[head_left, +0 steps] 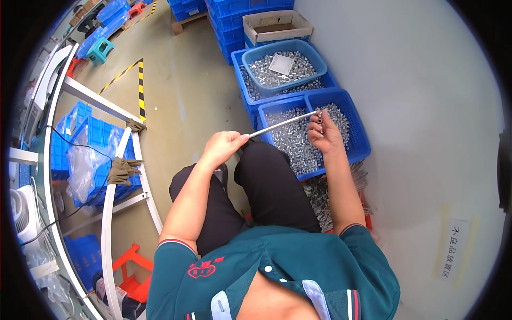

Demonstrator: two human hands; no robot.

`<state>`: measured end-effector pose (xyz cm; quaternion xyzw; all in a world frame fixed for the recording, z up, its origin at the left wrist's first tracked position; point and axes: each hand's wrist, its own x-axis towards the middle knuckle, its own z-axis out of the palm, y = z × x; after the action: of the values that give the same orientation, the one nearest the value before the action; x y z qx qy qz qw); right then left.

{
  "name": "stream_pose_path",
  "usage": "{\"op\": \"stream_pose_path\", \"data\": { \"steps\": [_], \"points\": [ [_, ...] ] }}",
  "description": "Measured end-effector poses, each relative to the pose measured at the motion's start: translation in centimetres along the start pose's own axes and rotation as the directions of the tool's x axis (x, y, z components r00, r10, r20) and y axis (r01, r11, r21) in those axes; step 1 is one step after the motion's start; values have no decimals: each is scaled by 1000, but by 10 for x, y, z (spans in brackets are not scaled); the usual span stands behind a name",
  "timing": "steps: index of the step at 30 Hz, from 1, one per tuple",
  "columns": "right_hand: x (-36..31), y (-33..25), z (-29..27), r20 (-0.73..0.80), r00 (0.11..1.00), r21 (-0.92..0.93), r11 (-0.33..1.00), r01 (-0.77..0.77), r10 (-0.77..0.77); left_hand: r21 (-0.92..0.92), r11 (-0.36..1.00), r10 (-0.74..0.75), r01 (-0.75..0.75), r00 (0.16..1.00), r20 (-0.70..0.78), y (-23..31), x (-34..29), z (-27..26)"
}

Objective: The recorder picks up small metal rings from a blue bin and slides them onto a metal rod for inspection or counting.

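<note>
My left hand (223,148) is closed round one end of a thin, straight metal rod (282,124), above my knee. The rod slants up to the right, and its far end meets the fingertips of my right hand (326,136). That hand is curled, with thumb and forefinger pinched at the rod's tip. Small ring-like metal pieces (319,121) show between its fingers; their exact kind is too small to tell. Below both hands is a blue divided bin (362,140) holding many small silvery metal parts (293,146) in its two compartments.
Behind stands a light-blue tub (250,74) of similar parts with a white square piece (281,64) on top. A cardboard box (277,24) and stacked blue crates (226,24) are farther off. Thin metal rods (320,205) lie beside my right thigh. A white-framed bench (106,229) stands left, a wall (416,133) right.
</note>
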<state>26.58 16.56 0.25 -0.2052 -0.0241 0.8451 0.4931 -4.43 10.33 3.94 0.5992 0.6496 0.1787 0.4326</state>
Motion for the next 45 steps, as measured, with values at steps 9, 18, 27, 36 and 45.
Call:
{"op": "stream_pose_path", "data": {
  "steps": [9, 18, 27, 36, 45],
  "points": [
    [8, 5, 13, -59, 981, -273, 949, 160, -183, 41, 999, -30, 31, 1000, -4, 3, 0, -3],
    [5, 37, 38, -63, 992, -604, 796, 51, -111, 7, 1000, -5, 5, 1000, -30, 1, 4, 0],
    [3, 20, -1, -122, 992, -371, 929, -8, -40, 27, 998, -48, 50, 998, -47, 5, 2, -4],
    [3, -5, 3, -143, 985, -264, 963, 53, -94, 54, 998, -43, 43, 999, -1, 8, -1, -4],
    [-2, -14, 6, -56, 997, -188, 981, 37, -48, 72, 997, -19, 19, 1000, -1, 7, -1, -5]
  ]
}}
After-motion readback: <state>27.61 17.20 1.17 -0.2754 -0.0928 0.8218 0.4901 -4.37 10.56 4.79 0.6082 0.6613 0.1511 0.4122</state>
